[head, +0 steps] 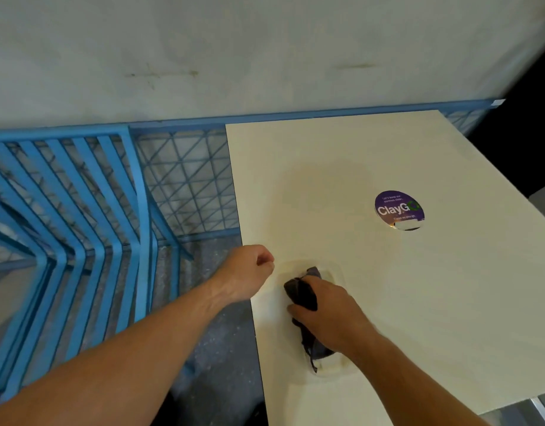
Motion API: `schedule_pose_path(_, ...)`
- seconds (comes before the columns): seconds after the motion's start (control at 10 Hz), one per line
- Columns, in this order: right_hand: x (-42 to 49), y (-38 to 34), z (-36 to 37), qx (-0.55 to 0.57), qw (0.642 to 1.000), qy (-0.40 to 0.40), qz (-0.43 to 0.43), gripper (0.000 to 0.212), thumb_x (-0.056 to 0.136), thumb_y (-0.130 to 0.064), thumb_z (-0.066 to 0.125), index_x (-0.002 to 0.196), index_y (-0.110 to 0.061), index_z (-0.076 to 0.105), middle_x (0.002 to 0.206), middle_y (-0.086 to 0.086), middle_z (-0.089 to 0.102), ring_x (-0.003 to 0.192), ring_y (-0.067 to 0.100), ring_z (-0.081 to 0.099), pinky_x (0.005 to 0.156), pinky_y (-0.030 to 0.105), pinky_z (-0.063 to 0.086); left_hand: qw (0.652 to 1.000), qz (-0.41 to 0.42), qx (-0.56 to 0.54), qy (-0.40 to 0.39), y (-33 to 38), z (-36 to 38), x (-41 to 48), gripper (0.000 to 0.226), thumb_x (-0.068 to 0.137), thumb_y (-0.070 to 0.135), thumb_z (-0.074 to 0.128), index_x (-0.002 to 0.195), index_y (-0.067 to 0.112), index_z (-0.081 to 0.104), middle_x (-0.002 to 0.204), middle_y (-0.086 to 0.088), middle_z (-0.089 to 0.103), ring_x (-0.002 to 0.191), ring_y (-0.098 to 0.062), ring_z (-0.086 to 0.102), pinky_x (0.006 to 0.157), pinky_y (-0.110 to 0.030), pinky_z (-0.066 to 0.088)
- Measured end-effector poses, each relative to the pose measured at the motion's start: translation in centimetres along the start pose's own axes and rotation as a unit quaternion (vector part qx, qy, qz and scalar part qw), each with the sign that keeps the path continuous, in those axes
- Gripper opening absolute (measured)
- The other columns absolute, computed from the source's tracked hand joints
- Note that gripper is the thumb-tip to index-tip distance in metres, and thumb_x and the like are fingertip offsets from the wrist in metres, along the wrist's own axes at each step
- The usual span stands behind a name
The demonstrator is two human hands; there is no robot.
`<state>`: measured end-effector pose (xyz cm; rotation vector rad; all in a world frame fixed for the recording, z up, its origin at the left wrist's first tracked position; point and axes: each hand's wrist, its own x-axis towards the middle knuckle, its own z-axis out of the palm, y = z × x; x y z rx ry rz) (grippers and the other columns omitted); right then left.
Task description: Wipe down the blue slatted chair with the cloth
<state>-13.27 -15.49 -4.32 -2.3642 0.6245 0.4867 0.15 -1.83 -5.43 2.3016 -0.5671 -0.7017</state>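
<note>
A dark cloth (305, 295) is being gripped by the right hand (329, 315), with the fingers and thumb being curled round the bunched fabric. The cloth's lower end is being trailed under the wrist into a shallow, pale tray (335, 369). The tray is being borne by the cream table (418, 302), close to its left edge. Just to the left, the left hand (246, 272) is being held clenched over the table's edge, with nothing being seen inside it. Neither the cloth nor the chair is being touched by it. Farther along the tabletop, a round purple sticker (398, 210) reading "ClayGo" is being displayed, well apart from the tray. To the left of the table, across a strip of grey floor (222, 348), the blue slatted chair (80, 210) is being seen, touched by neither hand. Behind the chair and the table, a blue mesh railing (188, 182) is being backed by a stained whitish wall (234, 50).
</note>
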Motion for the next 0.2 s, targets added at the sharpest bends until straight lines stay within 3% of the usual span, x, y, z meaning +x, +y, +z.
schedule_pose_path(0.1,0.0,-1.0,-1.0,-0.091,0.994,0.052,-0.017,0.054,0.095,-0.058,0.043,0.140,-0.029,0.043,0.133,-0.006,0.052,0.115,0.018,0.053,0.095,0.035,0.048,0.999,0.019,0.025,0.018,-0.4,-0.9,-0.8,0.019,0.097,0.031,0.052,0.108,0.023,0.066,0.101,0.012,0.063,0.093,-0.006,0.058,0.077,-0.020,0.047)
schedule_pose_path(0.2,-0.1,-3.1,-1.9,-0.100,0.990,0.085,-0.050,0.055,0.098,-0.056,0.037,0.144,-0.027,0.039,0.141,-0.006,0.046,0.127,0.017,0.043,0.102,0.035,0.042,0.996,0.048,0.050,0.050,-0.3,-2.6,-1.4,0.024,0.098,0.037,0.050,0.108,0.023,0.066,0.100,0.013,0.064,0.091,-0.004,0.058,0.083,-0.027,0.051)
